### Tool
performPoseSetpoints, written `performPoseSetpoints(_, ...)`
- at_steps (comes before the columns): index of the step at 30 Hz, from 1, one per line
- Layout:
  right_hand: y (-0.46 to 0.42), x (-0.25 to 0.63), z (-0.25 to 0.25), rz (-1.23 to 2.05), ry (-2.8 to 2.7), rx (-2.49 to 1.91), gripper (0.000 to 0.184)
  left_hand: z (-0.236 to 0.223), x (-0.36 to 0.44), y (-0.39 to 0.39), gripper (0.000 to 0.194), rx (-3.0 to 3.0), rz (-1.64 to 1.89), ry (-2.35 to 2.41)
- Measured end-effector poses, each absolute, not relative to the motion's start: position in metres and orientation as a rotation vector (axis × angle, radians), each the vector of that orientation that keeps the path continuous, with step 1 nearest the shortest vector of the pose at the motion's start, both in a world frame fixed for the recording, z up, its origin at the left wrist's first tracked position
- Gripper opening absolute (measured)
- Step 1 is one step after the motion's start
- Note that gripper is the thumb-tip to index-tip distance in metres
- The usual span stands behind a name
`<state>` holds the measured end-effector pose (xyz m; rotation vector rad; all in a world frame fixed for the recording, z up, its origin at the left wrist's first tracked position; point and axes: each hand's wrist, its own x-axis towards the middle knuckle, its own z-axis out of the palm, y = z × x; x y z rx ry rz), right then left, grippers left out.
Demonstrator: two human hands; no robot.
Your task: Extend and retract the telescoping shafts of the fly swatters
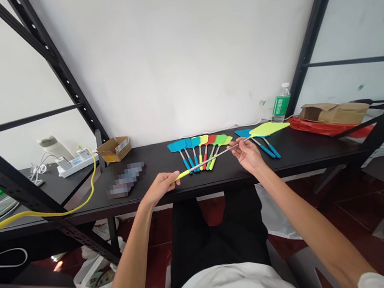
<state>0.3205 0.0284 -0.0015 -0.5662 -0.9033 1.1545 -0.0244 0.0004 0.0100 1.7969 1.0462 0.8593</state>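
Note:
A yellow-green fly swatter point(268, 128) with a long metal rod is stretched across in front of me, above the front of the black table. My left hand point(162, 186) is closed around the end of its yellow handle. Near the head, the fingers of my right hand point(248, 154) pinch the metal rod. Behind the rod lies a fanned row of shorter swatters: several blue ones point(177, 146), a red one point(210, 141) and several yellow or green ones point(220, 140). More blue swatters point(269, 149) lie beneath the held head, partly hidden by it.
On the black table point(158, 162) stand an open cardboard box point(115, 150) and a blurred-out flat object point(126, 179) at left. A water bottle point(281, 104) and a brown paper package point(334, 113) on red plastic are at right. A yellow cable point(84, 201) crosses the left shelf post.

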Motion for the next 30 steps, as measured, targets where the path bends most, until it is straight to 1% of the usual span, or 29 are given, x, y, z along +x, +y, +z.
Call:
performPoseSetpoints(6, 0.031, 0.316, -0.007, 1.119, -0.916, -0.62, 0.027, 0.008, -0.022, 0.003, 0.047, 1.71, 0.927, 1.078)
performPoseSetpoints(13, 0.03, 0.311, -0.009, 1.107, -0.863, -0.684, 0.028, 0.006, -0.022, 0.004, 0.044, 1.678, 0.979, 1.067)
performPoseSetpoints(25, 0.034, 0.309, -0.01, 1.091, -0.764, -0.779, 0.024, 0.003, -0.023, 0.005, 0.035, 1.678, 1.093, 1.074)
performPoseSetpoints(30, 0.036, 0.308, -0.009, 1.11, -0.725, -0.8, 0.025, -0.001, -0.023, 0.005, 0.033, 1.616, 1.167, 1.085)
